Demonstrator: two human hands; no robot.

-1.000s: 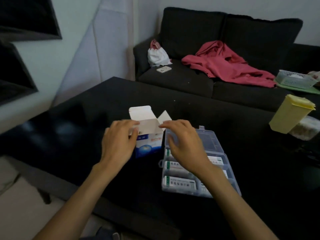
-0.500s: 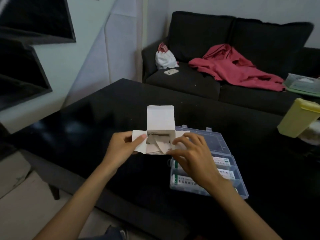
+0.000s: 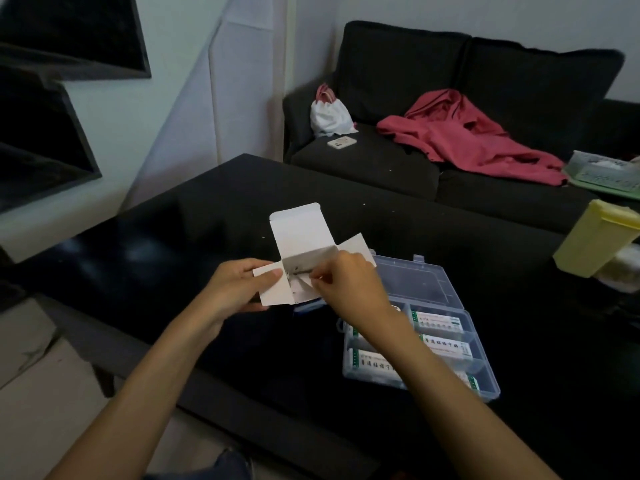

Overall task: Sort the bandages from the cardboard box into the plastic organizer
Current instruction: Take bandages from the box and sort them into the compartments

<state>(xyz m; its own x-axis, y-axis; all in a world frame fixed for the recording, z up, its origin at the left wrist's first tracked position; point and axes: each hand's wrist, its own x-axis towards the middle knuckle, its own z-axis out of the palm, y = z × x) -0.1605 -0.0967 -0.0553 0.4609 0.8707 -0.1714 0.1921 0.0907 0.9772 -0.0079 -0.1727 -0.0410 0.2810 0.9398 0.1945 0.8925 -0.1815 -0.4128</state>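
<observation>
**Open box held above table, bandages being drawn out**

Plastic organizer (image 3: 450,306), lower right of centre, lies lid-open. Cardboard box (image 3: 301,258), at centre, tilts its mouth toward the viewer, long axis running away. Left hand (image 3: 239,289) grips its side flap; right hand (image 3: 349,285) pinches bandages (image 3: 304,278) inside. A loose pinch could likely spill strips onto the table (image 3: 173,237).

- The cardboard box (image 3: 304,237) is made of matt white card.
- The plastic organizer (image 3: 450,296) is of clear, smooth plastic.
- The worktop (image 3: 173,244) is black and glossy.
- The sofa (image 3: 381,161) is covered in dark matt cloth.
</observation>
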